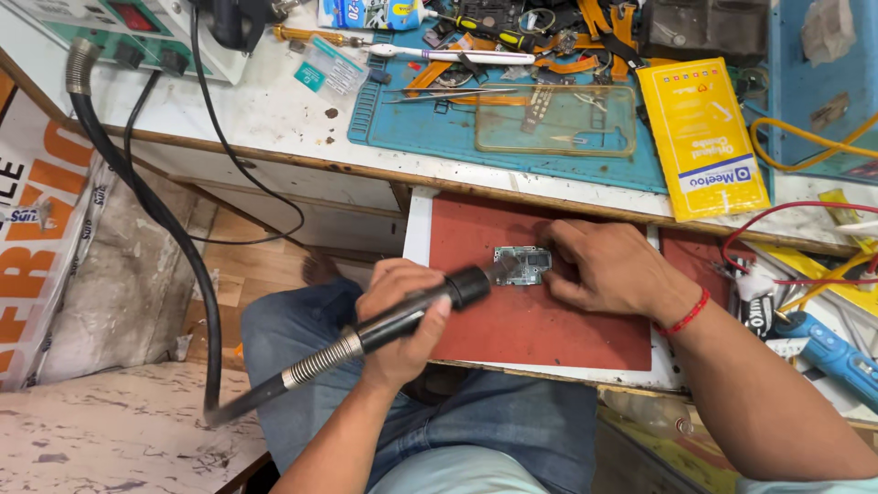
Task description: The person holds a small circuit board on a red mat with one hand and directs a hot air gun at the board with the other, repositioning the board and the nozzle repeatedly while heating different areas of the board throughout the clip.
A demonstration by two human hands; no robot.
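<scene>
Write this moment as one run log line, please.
left hand: grips hot-air wand | nozzle at circuit board | right hand: steadies board | red mat

Bright, even light falls from overhead; shadows stay soft, the view is sharp, and edges bow slightly outward.

Small circuit board [522,265]: grey-silver, roughly rectangular, lying flat on a red mat near its upper edge. Hot-air wand [412,316]: black handle with ribbed metal hose, lying slantwise, its nozzle pointing at the board's left edge.
</scene>
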